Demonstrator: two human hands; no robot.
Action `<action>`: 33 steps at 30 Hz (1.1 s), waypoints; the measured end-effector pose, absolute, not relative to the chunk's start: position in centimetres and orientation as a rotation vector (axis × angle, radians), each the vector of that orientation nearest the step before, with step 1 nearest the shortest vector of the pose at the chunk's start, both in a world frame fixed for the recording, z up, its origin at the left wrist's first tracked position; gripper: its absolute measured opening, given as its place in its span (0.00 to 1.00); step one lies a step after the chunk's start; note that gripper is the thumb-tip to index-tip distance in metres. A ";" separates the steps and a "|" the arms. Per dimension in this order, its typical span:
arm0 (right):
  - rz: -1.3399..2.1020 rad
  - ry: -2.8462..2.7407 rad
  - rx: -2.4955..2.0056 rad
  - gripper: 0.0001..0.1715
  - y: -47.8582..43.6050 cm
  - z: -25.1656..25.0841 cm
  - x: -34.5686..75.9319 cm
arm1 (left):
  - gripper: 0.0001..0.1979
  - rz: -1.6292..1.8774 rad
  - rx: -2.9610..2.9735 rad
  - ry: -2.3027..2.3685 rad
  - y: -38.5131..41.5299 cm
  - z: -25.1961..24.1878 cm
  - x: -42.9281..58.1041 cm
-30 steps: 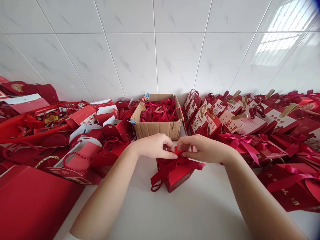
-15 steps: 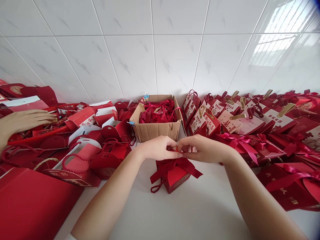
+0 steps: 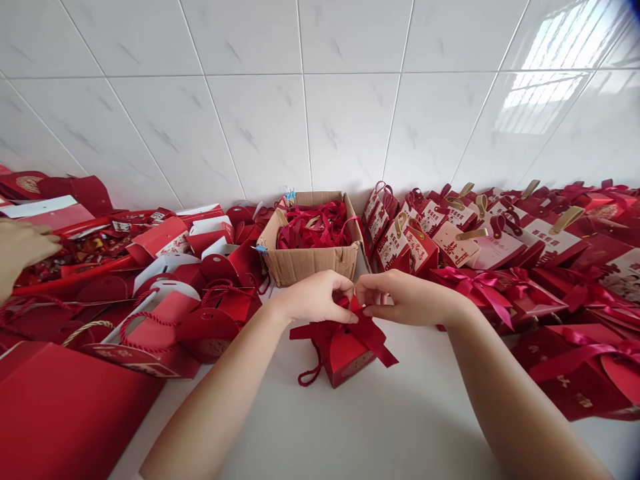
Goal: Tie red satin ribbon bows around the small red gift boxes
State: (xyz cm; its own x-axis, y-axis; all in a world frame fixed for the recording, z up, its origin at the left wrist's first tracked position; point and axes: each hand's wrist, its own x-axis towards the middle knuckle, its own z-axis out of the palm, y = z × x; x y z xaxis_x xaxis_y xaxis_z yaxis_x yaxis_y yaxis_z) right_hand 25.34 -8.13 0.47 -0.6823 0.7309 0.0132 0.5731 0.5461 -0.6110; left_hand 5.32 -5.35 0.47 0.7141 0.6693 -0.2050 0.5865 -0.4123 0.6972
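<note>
A small red gift box [image 3: 347,360] stands on the white table [image 3: 320,433], with a twisted red cord loop hanging at its left side. A wide dark red ribbon [image 3: 373,333] lies over its top, one end reaching left and the other hanging down on the right. My left hand [image 3: 323,298] pinches the ribbon above the box with thumb and fingers. Close beside it, my right hand [image 3: 393,295] has its fingers closed on the ribbon too. The fingers partly hide the ribbon's middle.
Behind my hands stands a cardboard box [image 3: 310,263] of red ribbons. Opened red boxes [image 3: 220,327] and a red tray of sweets [image 3: 75,277] are at left, near another person's hand [image 3: 25,250]. Finished-looking gift boxes [image 3: 395,243] crowd the right.
My hands have drawn slightly apart. The ribbon's left end now sticks out further left and its right end has shifted. The other person's hand has moved left, off the sweets.
</note>
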 end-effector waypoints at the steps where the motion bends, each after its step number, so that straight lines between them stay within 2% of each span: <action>1: 0.837 -2.523 -1.093 0.04 -8.1 0.5 25.4 | 0.13 0.128 2.127 0.959 -5.3 0.5 5.3; 16: 0.809 -2.532 -1.195 0.01 -8.0 0.7 26.0 | 0.18 0.053 2.139 0.990 -5.1 0.3 5.1; 23: 0.852 -2.466 -1.142 0.05 -8.0 0.9 25.9 | 0.22 0.139 2.054 1.040 -5.3 1.2 4.5; 33: 0.592 -2.529 -0.949 0.09 -9.4 0.7 23.4 | 0.29 0.177 1.896 0.990 -4.6 0.6 4.1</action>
